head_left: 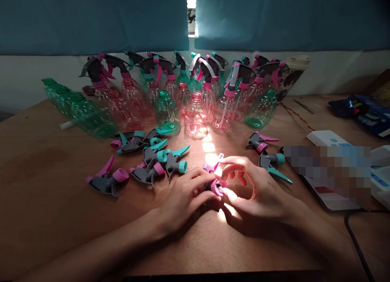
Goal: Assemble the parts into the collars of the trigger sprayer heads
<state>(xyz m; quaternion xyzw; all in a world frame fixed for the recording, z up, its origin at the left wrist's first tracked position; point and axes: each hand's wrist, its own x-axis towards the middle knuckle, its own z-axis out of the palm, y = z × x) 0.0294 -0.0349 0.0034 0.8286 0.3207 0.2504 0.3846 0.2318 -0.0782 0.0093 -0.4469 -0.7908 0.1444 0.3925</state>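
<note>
In the head view a grey and pink trigger spray head (217, 187) is held low over the wooden table, its collar facing me. My left hand (185, 192) is closed around its left side with the fingers and thumb. My right hand (258, 188) grips the pink collar from the right with thumb and fingertips, the index finger near the pink trigger. The fingers hide much of the grey body. Loose spray heads with teal collars (161, 156) and with pink collars (121, 175) lie left of my hands. Another pink one (262, 147) and a teal one (279, 159) lie to the right.
Behind stand several clear pink bottles (196, 115) and green bottles (167, 113), some with spray heads on. Green bottles (88, 117) lean at the left. At right are a blurred-out flat device (329, 176), a white box (330, 138), a dark cable (355, 237) and a blue packet (359, 111).
</note>
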